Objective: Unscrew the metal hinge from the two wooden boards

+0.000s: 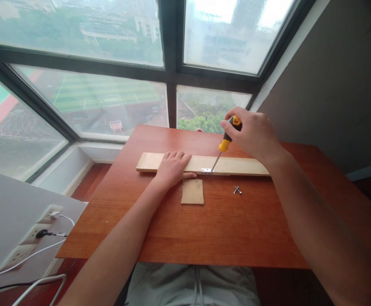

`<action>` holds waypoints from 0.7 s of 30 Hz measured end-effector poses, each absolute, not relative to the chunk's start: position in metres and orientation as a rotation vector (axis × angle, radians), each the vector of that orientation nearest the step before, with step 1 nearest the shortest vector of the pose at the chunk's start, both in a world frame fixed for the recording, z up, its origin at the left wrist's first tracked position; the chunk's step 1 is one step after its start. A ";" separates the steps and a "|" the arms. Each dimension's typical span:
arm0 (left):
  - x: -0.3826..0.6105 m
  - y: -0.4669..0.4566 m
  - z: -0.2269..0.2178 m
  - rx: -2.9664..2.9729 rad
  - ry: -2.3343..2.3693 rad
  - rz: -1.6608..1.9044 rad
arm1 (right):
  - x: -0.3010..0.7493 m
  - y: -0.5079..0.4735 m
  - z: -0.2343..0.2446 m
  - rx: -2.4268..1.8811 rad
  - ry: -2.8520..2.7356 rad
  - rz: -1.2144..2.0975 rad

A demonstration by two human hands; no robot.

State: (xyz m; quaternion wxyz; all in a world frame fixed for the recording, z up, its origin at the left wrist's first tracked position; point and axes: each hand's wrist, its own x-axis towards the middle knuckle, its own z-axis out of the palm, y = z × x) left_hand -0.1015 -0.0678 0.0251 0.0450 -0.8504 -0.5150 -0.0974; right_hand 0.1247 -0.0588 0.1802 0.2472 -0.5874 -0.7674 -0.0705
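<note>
**A:** In the head view, what do we see at the centre of the frame?

**B:** We see a long, flat plank [242, 165] of pale, smooth wood lying crosswise on a reddish-brown table [223, 229] with a fine grain. Our left hand [172, 167] lies palm down on the plank, fingers stretched flat, gripping nothing.

**A:** And right of centre?

**B:** Our right hand [254, 135] is closed around a screwdriver [227, 139] with a rounded, glossy yellow and black handle. Its thin steel shaft slants down to a small shiny metal plate [207, 171] at the plank's near edge.

**A:** What else lies on the table?

**B:** A small square piece of wood [192, 192], pale with two tiny holes near its top edge, sits just below the plate. Two grey screws [237, 190] lie crossed to its right, apart from both hands.

**A:** What can't we make out?

**B:** The shaft's tip is too small for us to tell whether it sits in a screw head. Our palm hides part of the handle, our left hand covers a stretch of the plank, and our right wrist covers its right end. At the lower left, a white power strip [29, 238] with plugged cables is cut off by the frame's edge.
</note>
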 end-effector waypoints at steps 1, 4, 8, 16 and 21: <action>-0.101 -0.068 0.025 -2.599 -1.572 -0.301 | 0.124 -0.059 0.181 -1.588 -2.110 -0.166; -0.102 -0.068 0.025 -2.604 -1.565 -0.319 | 0.124 -0.059 0.183 -1.512 -2.156 -0.086; -0.102 -0.068 0.025 -2.609 -1.578 -0.319 | 0.125 -0.060 0.181 -1.562 -2.100 -0.200; -0.102 -0.068 0.025 -2.618 -1.589 -0.325 | 0.126 -0.060 0.180 -1.516 -2.121 -0.125; -0.102 -0.068 0.025 -2.617 -1.591 -0.316 | 0.124 -0.062 0.182 -1.618 -2.075 -0.230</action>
